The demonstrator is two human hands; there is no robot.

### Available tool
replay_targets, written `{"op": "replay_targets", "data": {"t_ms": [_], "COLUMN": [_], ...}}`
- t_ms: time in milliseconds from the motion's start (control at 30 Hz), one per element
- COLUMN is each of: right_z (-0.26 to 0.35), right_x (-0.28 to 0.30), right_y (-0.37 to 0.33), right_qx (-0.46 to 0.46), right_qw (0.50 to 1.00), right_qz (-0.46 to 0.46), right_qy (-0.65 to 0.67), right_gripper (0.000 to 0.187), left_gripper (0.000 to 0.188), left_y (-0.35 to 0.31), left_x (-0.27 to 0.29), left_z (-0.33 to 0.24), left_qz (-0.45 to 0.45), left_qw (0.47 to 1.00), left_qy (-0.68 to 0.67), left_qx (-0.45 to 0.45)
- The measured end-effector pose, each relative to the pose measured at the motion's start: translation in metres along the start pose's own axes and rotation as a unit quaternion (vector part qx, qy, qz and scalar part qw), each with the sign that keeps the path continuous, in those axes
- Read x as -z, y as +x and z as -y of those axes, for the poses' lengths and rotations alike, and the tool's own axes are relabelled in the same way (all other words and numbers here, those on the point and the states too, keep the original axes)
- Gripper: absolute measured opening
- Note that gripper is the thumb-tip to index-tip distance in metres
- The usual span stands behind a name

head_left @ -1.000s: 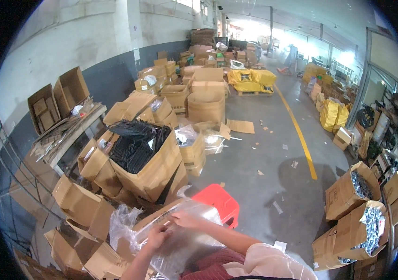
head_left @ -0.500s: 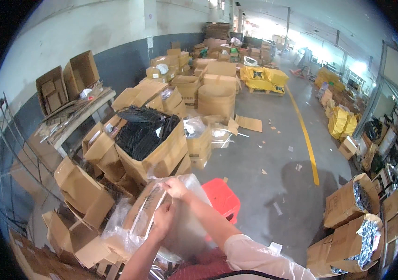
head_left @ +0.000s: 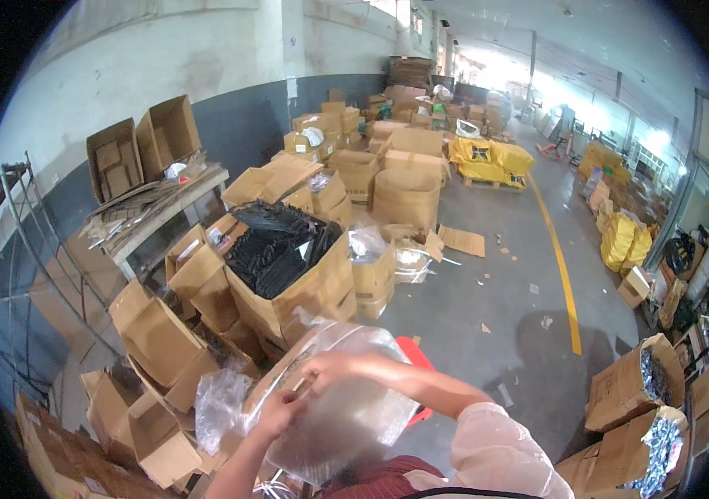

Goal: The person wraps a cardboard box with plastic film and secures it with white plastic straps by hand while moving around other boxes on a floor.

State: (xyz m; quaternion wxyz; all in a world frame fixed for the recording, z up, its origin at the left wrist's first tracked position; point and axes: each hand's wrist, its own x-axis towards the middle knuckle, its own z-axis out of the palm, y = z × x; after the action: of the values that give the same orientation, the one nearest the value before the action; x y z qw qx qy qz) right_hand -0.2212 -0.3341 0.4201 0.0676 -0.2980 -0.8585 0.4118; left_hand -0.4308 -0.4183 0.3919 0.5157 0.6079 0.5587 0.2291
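In front of me a large clear plastic bag (head_left: 346, 428) lies bunched over a cardboard carton (head_left: 275, 374), whose brown side shows on the left. My left hand (head_left: 285, 407) is closed at the bag's near left part, thumb and fingers pinched on the film. Just above it my right hand (head_left: 329, 371), slightly blurred, reaches across from the right with its fingers curled on the film. Both hands nearly touch each other. A red plastic stool (head_left: 415, 353) shows partly behind the bag's right side.
An open carton of black plastic pieces (head_left: 284, 249) stands just beyond the bag. Open empty cartons (head_left: 163, 337) crowd the left, beside a worn bench (head_left: 163, 208). Cartons of shiny scraps (head_left: 654, 449) stand at the lower right. A yellow line (head_left: 558, 266) runs along the floor.
My right hand has come down toward my left, and the hands are closer together. The bag now spreads farther right, covering more of the red stool. The view has shifted slightly.
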Motion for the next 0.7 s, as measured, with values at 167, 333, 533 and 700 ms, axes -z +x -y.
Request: {"op": "replay_targets", "data": {"t_ms": [167,333,533,700], "right_z": [-0.002,0.014,0.002,-0.034], "right_x": [-0.032,-0.095,-0.063,-0.027], "right_y": [-0.004,-0.005,-0.001,-0.013], "right_qx": [-0.066,0.094,0.014,0.003], "right_qw": [0.985,0.958,0.938,0.965], "right_qz": [-0.14,-0.263,-0.325,-0.261], "right_qy": [-0.082,-0.057,-0.118,-0.024], "right_gripper": [0.025,0.027,0.036,0.045], "left_gripper": [0.034,0.031,0.037,0.04], "left_y": [0.015,0.027,0.023,0.033], "left_x": [-0.006,0.008,0.002,-0.026], "left_z": [-0.002,0.041,-0.005,-0.025], "left_qz": [-0.132,-0.238,-0.253,-0.294], "left_qw": [0.951,0.882,0.921,0.918], "left_qy": [0.272,0.4,0.294,0.247], "left_qx": [-0.068,-0.072,-0.037,-0.101]}}
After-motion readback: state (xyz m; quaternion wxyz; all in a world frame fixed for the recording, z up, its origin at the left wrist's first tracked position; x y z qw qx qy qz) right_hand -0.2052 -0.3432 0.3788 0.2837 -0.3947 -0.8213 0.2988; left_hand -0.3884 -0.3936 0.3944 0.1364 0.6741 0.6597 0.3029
